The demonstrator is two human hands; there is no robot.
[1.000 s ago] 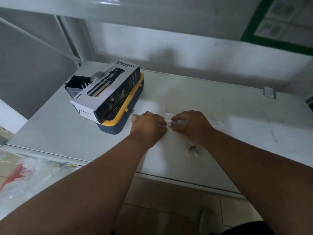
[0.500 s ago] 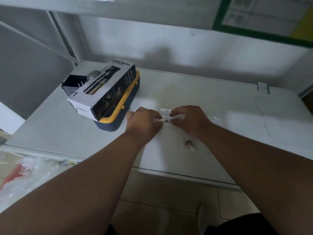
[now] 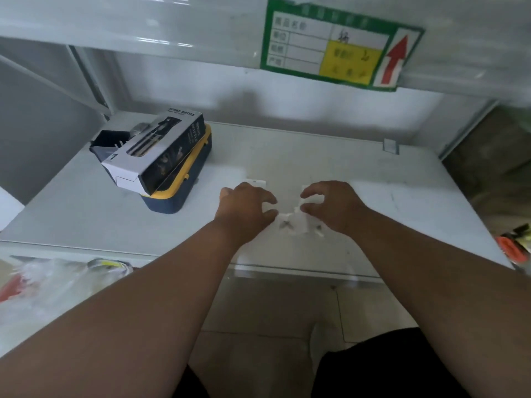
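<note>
A small clear plastic bag lies on the white shelf near its front edge, with small dark screws showing inside it. My left hand pinches the bag's left edge between curled fingers and thumb. My right hand pinches the right edge the same way. The two hands are a short gap apart, with the plastic stretched between them. How the bag's mouth stands is too blurred to tell.
A grey and black spray bottle box lies on a blue and yellow case at the shelf's back left, beside an open black box. A green label hangs on the upper shelf. Plastic bags lie lower left.
My hands, which met at the middle of the bag, have moved apart sideways, pulling the plastic between them. The camera has tilted up, bringing the green label into view.
</note>
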